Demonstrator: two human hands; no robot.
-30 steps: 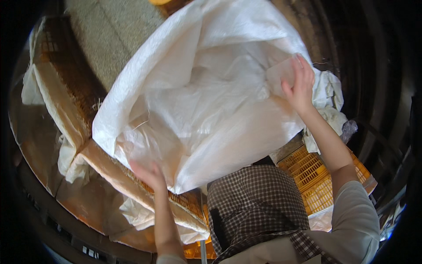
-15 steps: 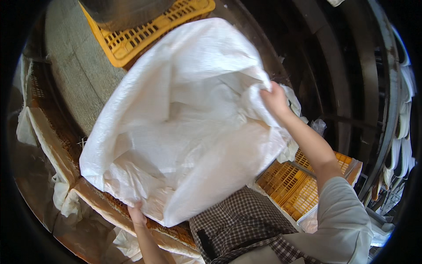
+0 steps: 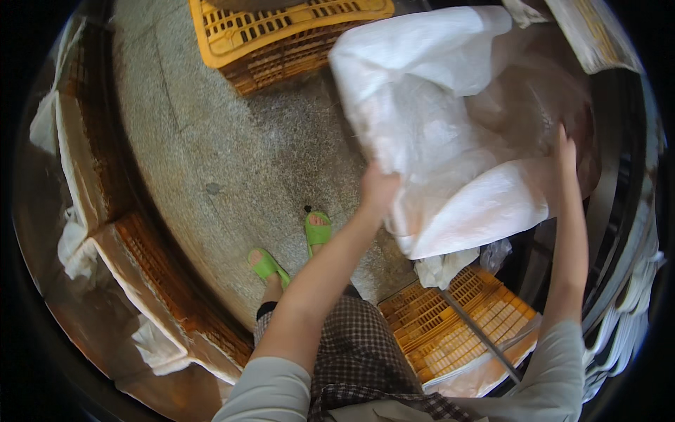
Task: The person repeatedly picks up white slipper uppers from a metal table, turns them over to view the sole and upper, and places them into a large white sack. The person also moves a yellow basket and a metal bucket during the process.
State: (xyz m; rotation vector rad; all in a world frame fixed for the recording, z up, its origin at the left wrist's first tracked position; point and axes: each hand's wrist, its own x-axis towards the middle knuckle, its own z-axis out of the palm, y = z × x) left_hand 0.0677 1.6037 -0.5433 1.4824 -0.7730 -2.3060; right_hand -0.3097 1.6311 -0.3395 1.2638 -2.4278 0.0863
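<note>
Large white woven plastic sack point(image 3: 450, 126) is held up at the person's front right, above a yellow slatted plastic crate point(image 3: 457, 330) on the speckled stone floor point(image 3: 232, 148). Left hand point(image 3: 378, 191) has fingers clamped on its lower-left edge; right hand point(image 3: 567, 156) lies against the right side, grip unclear. It looks light, floppy and slick, so bunched edges or corners are the best hold.

The floor point(image 3: 232, 148) is grey speckled stone. A yellow plastic crate point(image 3: 281, 35) stands at the top, another crate point(image 3: 457, 323) at lower right. Brown trays point(image 3: 155, 267) line the left side.
</note>
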